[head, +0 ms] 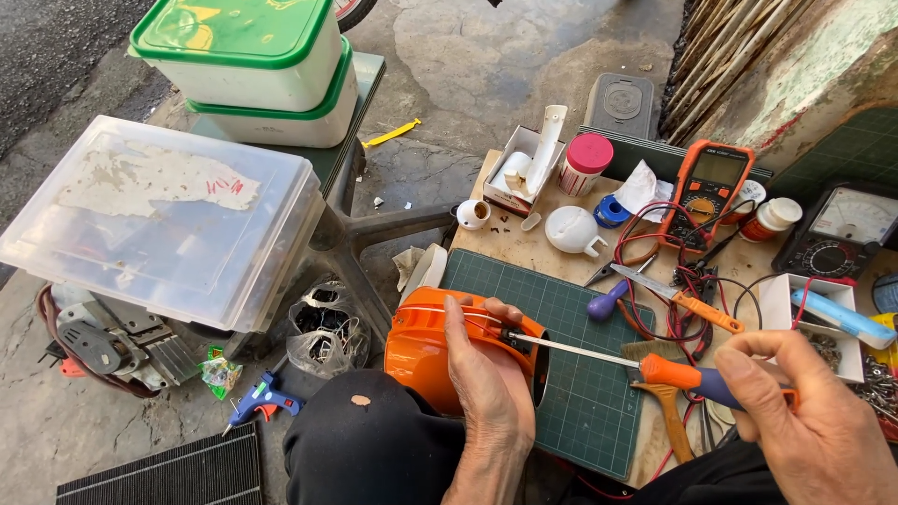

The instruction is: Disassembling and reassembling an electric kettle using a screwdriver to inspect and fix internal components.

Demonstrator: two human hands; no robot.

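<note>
A cracked concrete pavement surrounds a low wooden counter (524, 248) spread with a green cutting mat (580, 374) and scattered tools. The fingers (458, 323) of the left hand (486, 393) are wrapped firmly over the rim of an orange plastic housing (421, 346), which rests against the person's dark-clothed knee at the mat's near left corner. The right hand (814, 421) is closed around the orange-and-purple handle of a screwdriver (608, 355), whose thin shaft runs leftward so that its tip meets the housing's edge just beside the left thumb.

For the work to go cleanly, the shaft would best stay in line with the screw, with steady pressure, while the left hand braces the housing against twisting; keeping the thumb clear of the tip seems wise should the blade slip.

Beyond the hands lie scissors (687, 299) among red and black test leads, an orange multimeter (711, 187), an analogue meter (842, 229), a pink-capped jar (585, 164) and a small white box (519, 168). To the left, a clear plastic bin (168, 220) and two green-lidded tubs (253, 65) stand on a stool, with a blue glue gun (260, 400) on the ground.
</note>
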